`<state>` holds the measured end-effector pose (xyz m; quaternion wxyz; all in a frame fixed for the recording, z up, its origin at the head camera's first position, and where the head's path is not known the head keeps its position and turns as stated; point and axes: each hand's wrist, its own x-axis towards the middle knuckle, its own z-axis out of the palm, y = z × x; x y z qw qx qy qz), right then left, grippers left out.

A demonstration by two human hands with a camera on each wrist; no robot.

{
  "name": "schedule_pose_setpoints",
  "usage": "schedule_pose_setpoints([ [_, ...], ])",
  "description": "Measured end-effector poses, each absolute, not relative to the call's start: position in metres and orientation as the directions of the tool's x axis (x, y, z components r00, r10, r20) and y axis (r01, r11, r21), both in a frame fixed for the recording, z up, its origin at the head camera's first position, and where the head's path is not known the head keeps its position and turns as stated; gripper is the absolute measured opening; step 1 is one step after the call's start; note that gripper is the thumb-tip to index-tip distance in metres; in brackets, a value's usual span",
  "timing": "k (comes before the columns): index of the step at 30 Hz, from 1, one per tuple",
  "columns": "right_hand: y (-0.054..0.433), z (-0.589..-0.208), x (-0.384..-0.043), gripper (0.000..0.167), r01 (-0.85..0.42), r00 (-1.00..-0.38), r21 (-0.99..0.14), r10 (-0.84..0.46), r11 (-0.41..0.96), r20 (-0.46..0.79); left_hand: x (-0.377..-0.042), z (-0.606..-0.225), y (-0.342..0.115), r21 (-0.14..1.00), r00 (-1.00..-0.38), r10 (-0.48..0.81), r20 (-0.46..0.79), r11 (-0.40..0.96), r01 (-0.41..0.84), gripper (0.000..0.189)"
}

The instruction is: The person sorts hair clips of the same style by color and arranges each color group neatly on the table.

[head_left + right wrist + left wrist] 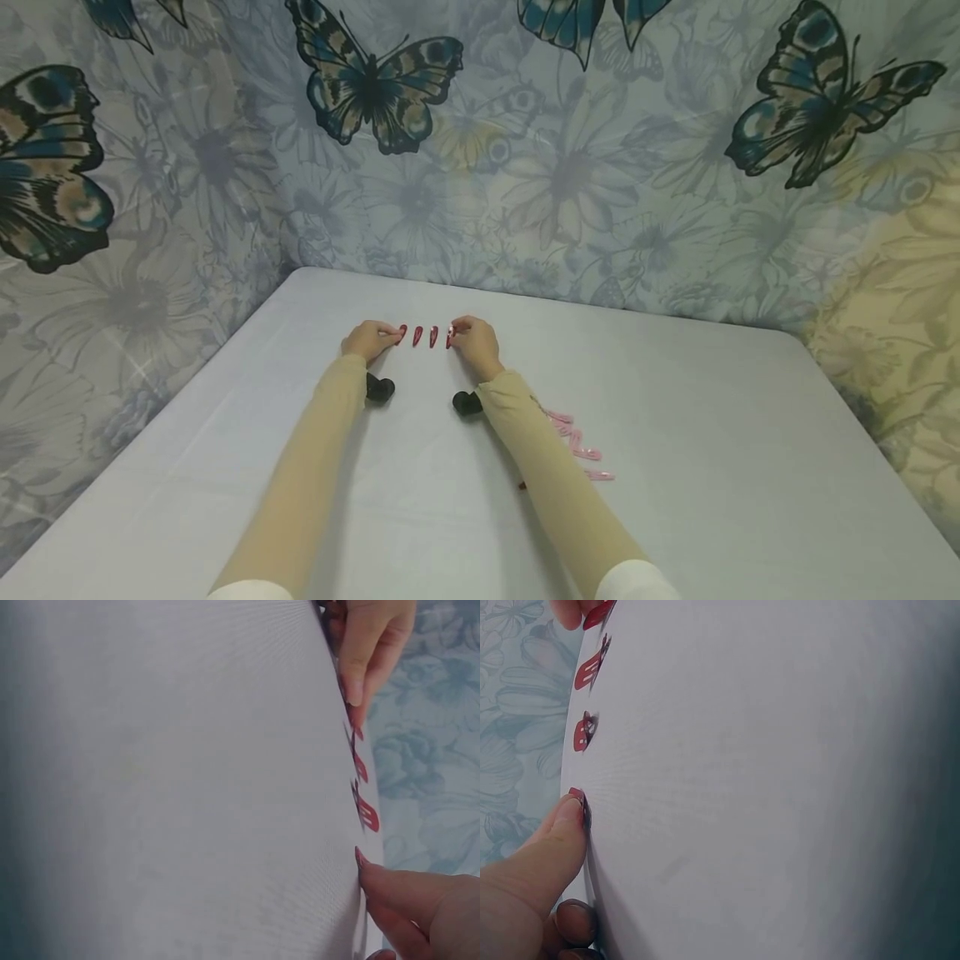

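Note:
Several red snap hair clips stand in a short row on the white table, spaced apart. At the row's left end my left hand (369, 339) pinches a red clip (402, 334) between thumb and fingers; in the left wrist view only the clip's tip (575, 793) shows past the thumb. At the right end my right hand (477, 343) pinches another red clip (360, 856), mostly covered by its fingertips. Between the hands, two more red clips, one on the left (417, 336) and one on the right (433, 336), lie untouched.
Several pink snap hair clips (588, 455) lie loosely beside my right forearm, which partly hides them. A small red end (522, 485) peeks from under that forearm. A dark rounded piece (380, 389) shows at each wrist. Butterfly-patterned cloth (570, 192) hangs behind the table (697, 433).

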<state>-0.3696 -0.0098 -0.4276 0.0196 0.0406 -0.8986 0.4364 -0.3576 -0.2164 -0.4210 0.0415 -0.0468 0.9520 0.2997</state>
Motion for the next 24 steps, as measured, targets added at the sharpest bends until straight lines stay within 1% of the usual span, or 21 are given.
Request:
schedule_pose_setpoints([
  [9, -0.0092, -0.4283, -0.3681, 0.034, -0.051, -0.999, -0.793, -0.024, 0.607, 0.046, -0.3575, -0.4224, -0.2147, 0.572, -0.993, -0.057, -0.106, 0.813, -0.107, 0.031],
  [18, -0.0082, -0.4280, -0.3674, 0.032, -0.055, -0.998, -0.820, -0.022, 0.570, 0.052, -0.3569, -0.4222, -0.2156, 0.562, -0.995, -0.049, -0.089, 0.822, -0.091, 0.031],
  [24, -0.0098, -0.4275, -0.3660, 0.032, -0.072, -0.997, -0.827, -0.014, 0.557, 0.077, -0.3558, -0.4192, -0.2164, 0.559, -0.993, -0.063, -0.101, 0.822, -0.109, 0.032],
])
